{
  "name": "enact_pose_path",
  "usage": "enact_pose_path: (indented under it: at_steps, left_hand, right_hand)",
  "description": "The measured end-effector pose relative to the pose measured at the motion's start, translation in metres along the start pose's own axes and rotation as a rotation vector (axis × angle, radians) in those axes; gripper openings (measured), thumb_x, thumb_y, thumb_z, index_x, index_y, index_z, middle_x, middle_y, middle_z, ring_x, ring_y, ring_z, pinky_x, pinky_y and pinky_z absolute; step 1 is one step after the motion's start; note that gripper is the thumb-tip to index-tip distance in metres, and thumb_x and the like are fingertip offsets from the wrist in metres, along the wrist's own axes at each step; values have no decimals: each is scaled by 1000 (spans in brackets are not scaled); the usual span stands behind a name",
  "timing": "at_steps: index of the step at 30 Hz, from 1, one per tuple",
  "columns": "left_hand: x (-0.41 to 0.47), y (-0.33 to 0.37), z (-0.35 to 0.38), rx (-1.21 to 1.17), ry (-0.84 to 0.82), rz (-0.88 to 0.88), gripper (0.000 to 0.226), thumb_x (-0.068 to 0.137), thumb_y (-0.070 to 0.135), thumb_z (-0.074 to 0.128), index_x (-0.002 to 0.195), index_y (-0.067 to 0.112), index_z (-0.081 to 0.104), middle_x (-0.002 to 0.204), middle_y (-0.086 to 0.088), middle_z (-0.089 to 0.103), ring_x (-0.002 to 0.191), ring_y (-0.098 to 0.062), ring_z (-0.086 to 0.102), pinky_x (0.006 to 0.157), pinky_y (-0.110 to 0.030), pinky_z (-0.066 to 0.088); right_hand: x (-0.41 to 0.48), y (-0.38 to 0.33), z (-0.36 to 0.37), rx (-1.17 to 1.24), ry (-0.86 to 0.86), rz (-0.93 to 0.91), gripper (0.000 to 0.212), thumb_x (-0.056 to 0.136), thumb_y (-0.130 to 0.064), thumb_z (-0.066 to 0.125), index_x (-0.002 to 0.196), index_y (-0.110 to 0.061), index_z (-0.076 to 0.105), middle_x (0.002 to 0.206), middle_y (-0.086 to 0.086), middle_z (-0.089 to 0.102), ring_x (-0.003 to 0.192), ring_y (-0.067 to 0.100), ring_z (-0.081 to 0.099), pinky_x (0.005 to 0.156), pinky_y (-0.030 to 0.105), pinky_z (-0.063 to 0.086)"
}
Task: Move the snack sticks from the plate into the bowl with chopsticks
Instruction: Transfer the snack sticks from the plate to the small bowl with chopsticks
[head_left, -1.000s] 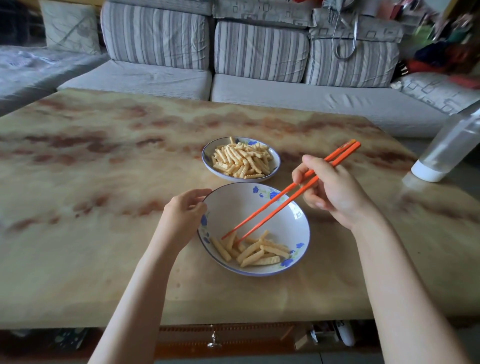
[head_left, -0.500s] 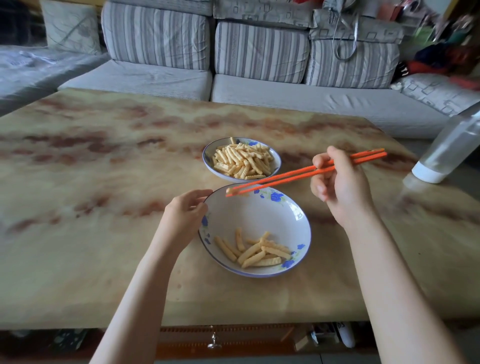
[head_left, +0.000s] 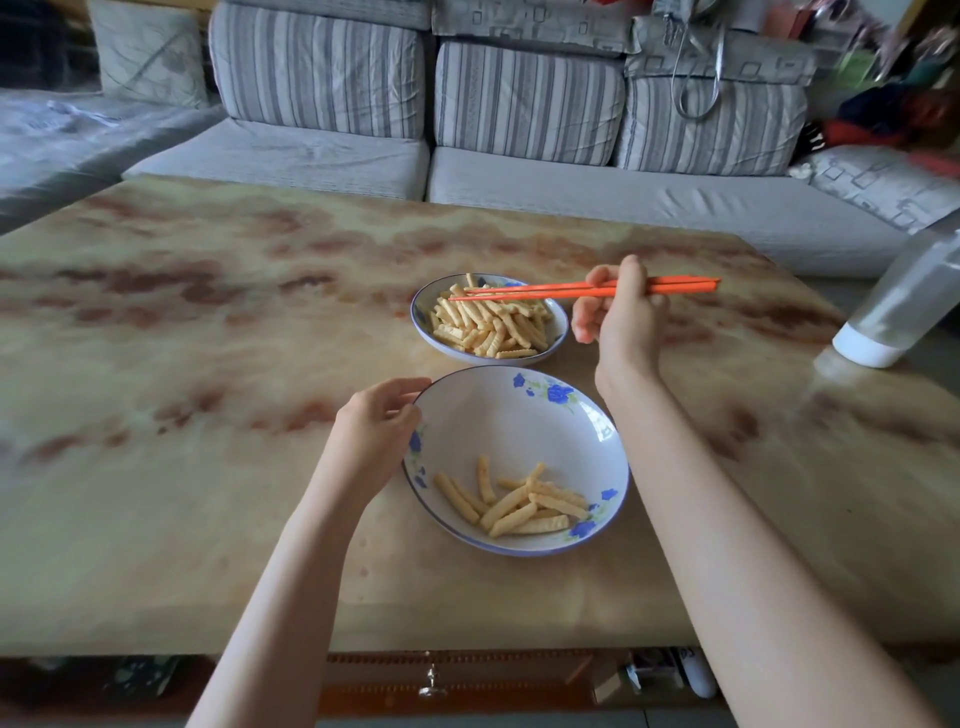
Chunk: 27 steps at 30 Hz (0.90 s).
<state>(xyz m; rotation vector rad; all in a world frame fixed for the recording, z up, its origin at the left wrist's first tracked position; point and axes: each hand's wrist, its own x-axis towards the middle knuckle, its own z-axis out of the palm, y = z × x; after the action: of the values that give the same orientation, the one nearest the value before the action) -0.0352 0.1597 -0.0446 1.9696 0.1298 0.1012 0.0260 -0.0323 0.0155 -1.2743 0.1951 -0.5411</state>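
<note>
Close to me lies a wide white plate (head_left: 519, 410) with blue flowers, and several snack sticks (head_left: 514, 504) rest at its near side. Just behind it a smaller white bowl (head_left: 560, 332) is heaped with snack sticks (head_left: 491, 327). My right hand (head_left: 621, 317) hovers right of the bowl, gripping orange chopsticks (head_left: 545, 291) held level. Their tips are over the bowl's far left part. Whether a stick is pinched in the tips I cannot tell. My left hand (head_left: 371, 431) grips the plate's left rim.
A clear plastic bottle (head_left: 904, 306) with a white cap leans at the table's right edge. A striped grey sofa (head_left: 519, 98) runs behind the marbled table (head_left: 182, 364). A drawer with a metal knob (head_left: 430, 680) sits under the front edge.
My right hand lifted the chopsticks out of the near plate and carried them back to above the far bowl, levelling them. My left hand stayed on the plate rim.
</note>
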Motion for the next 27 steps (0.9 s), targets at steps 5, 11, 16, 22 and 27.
enact_pose_path:
  at_steps: [5,11,16,22,27]
  left_hand:
    - [0,2,0,-2,-4,-5,40,87,1,47,114,23,69,102,0,69,79,-11,62,63,-10,46]
    - [0,1,-1,-14,-8,-10,39,87,2,48,111,24,69,98,2,69,74,-5,61,56,-4,43]
    - [-1,3,0,-3,-4,-14,40,86,2,48,111,25,69,97,1,70,81,-15,64,65,-16,48]
    - [-1,3,0,-1,-3,-11,41,86,0,47,111,24,69,95,2,68,77,-13,62,60,-11,46]
    - [-3,4,0,3,-2,-9,41,87,0,47,114,23,69,96,1,69,83,-17,64,68,-20,49]
  right_hand:
    - [1,14,12,-61,-44,22,43,101,-20,34,64,-10,53,38,2,49,31,16,40,36,19,30]
    - [-3,16,-4,-62,-45,20,42,101,-22,34,66,-10,54,37,2,49,31,16,39,37,21,31]
    - [-6,5,-29,-26,-91,1,42,102,-24,34,68,-9,53,37,2,47,31,17,36,36,21,26]
    - [-12,-22,-68,-136,-306,41,42,102,-25,34,68,-8,52,33,2,36,28,13,27,36,19,17]
    - [-13,-42,-81,-298,-421,70,44,101,-24,35,66,-7,54,31,2,30,27,12,21,40,24,11]
